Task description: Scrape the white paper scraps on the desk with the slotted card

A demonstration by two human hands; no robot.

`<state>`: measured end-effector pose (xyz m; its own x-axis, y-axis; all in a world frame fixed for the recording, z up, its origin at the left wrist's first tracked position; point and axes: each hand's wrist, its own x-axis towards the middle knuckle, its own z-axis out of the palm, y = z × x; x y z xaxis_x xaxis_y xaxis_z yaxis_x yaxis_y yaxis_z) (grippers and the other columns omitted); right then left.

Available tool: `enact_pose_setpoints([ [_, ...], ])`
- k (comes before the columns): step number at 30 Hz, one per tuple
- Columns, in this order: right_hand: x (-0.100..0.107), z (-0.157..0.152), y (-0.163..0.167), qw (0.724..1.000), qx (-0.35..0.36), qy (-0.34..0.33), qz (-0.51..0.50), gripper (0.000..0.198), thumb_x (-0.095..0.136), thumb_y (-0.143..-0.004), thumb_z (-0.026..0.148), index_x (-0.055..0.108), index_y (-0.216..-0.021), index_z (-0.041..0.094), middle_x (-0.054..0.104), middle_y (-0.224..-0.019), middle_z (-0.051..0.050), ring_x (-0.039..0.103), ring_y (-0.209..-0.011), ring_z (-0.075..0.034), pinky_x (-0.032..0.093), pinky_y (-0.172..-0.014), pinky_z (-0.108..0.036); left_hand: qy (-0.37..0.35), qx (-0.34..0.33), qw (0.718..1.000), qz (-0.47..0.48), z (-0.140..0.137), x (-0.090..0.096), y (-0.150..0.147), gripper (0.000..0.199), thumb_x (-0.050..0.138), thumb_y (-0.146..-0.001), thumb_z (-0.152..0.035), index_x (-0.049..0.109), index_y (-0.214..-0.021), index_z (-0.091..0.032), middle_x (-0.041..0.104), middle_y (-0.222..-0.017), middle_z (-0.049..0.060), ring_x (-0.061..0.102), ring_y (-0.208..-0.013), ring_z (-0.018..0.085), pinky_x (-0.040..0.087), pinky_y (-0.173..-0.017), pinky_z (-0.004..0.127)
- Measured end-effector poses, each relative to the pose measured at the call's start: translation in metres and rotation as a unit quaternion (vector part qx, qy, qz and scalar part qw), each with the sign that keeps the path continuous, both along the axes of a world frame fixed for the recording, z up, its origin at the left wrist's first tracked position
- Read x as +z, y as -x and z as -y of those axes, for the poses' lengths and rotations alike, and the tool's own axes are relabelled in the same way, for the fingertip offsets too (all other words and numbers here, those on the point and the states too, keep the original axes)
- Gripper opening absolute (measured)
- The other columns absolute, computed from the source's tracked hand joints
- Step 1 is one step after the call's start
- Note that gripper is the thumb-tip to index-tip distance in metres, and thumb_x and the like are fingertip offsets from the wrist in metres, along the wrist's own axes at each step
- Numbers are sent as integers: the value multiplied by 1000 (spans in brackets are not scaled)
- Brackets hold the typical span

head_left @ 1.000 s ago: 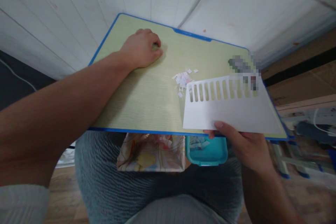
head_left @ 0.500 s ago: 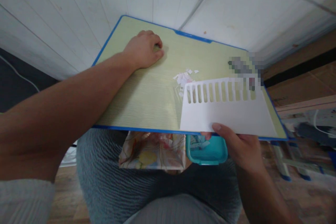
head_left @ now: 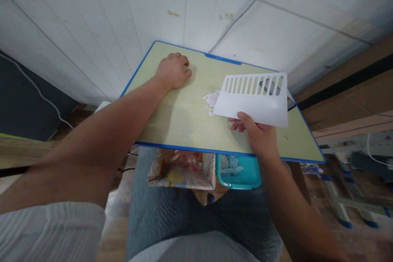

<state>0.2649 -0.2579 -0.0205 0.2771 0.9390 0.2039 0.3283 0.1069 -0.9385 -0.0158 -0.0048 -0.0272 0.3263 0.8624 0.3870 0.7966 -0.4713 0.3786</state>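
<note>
My left hand (head_left: 174,71) rests on the far left part of the board, fingers loosely curled. Its thumb and forefinger stand apart, and nothing shows between them. In my right hand (head_left: 256,131) is a white flat panel with a row of slots (head_left: 251,106), pinched at its near edge with the thumb on top. This panel is tilted above the right half of the table. By its left edge lies a small heap of white paper scraps (head_left: 211,99), partly covered by the panel. Through the slots a dark object (head_left: 272,86) shows, too hidden to name.
The pale tabletop (head_left: 187,127) has a blue rim and stands against a white panelled wall (head_left: 168,12). Below its near edge, over my lap, are a patterned fabric-like container (head_left: 178,180) and a turquoise plastic box (head_left: 239,182) with scraps inside. Cardboard (head_left: 353,94) stands at the right.
My right hand has lifted the slotted panel off the near edge and carried it farther over the table. My left hand stays about where it was. The view has shifted.
</note>
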Motion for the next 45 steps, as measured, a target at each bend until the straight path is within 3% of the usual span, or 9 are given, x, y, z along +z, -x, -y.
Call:
enact_pose_setpoints([
  [8, -7, -4, -2, 1000, 6, 11, 3, 35, 77, -100, 51, 83, -79, 23, 89, -85, -11, 73, -66, -23, 59, -65, -39, -14, 46, 999, -16, -4, -2, -1, 29, 65, -104, -35, 82, -126, -26, 77, -137, 16, 67, -137, 42, 56, -117, 58],
  [14, -8, -3, 1, 1000, 5, 10, 5, 34, 77, -102, 48, 81, -78, 24, 90, -85, -10, 77, -71, -25, 63, -75, -41, -16, 48, 998, -27, -3, -2, 1, 30, 63, -104, -36, 81, -124, -24, 78, -136, 16, 68, -138, 41, 57, -119, 55],
  [18, -6, -1, 3, 1000, -2, 25, -20, 33, 78, -100, 49, 81, -79, 25, 89, -83, -10, 76, -68, -25, 63, -72, -41, -2, 42, 998, -42, 3, 4, 4, 32, 60, -106, -36, 81, -125, -21, 78, -139, 18, 69, -138, 40, 57, -120, 53],
  [23, -7, 4, 1, 999, -2, 47, -7, 37, 78, -102, 54, 81, -78, 26, 89, -83, -9, 83, -81, -29, 68, -90, -45, 13, 44, 998, -34, 8, 6, 6, 30, 62, -106, -35, 82, -124, -21, 79, -138, 17, 69, -140, 40, 56, -123, 55],
  [30, -5, 10, 0, 997, 10, 66, 35, 45, 76, -106, 60, 79, -74, 29, 90, -88, -8, 87, -100, -33, 68, -100, -46, 2, 38, 999, -25, 11, 1, 8, 29, 59, -105, -37, 82, -119, -24, 80, -131, 18, 71, -134, 43, 56, -120, 61],
  [35, -2, 13, -1, 997, 8, 75, 12, 44, 75, -106, 58, 81, -74, 28, 90, -85, -8, 86, -89, -31, 69, -96, -47, 0, 34, 999, -23, 9, 0, 9, 31, 59, -105, -37, 81, -120, -23, 80, -133, 18, 70, -134, 41, 56, -121, 59],
  [37, 0, 16, -2, 997, 4, 72, 29, 41, 76, -105, 55, 81, -73, 29, 89, -85, -7, 85, -86, -31, 69, -101, -49, 2, 33, 999, -18, 8, 1, 10, 31, 60, -104, -36, 82, -121, -23, 81, -133, 17, 70, -134, 41, 56, -121, 59],
  [40, 3, 23, -4, 996, 2, 55, 66, 43, 76, -104, 50, 79, -66, 31, 90, -87, -7, 86, -94, -33, 65, -114, -53, 6, 27, 999, -23, 9, 4, 11, 31, 60, -105, -37, 83, -121, -24, 81, -134, 17, 70, -133, 40, 56, -121, 59],
  [45, 7, 39, -9, 996, 5, 39, 74, 46, 75, -105, 49, 76, -62, 32, 90, -88, -7, 86, -96, -33, 66, -112, -53, 7, 26, 999, -40, 9, 6, 12, 31, 59, -105, -38, 83, -119, -25, 80, -134, 16, 71, -132, 38, 57, -121, 58],
])
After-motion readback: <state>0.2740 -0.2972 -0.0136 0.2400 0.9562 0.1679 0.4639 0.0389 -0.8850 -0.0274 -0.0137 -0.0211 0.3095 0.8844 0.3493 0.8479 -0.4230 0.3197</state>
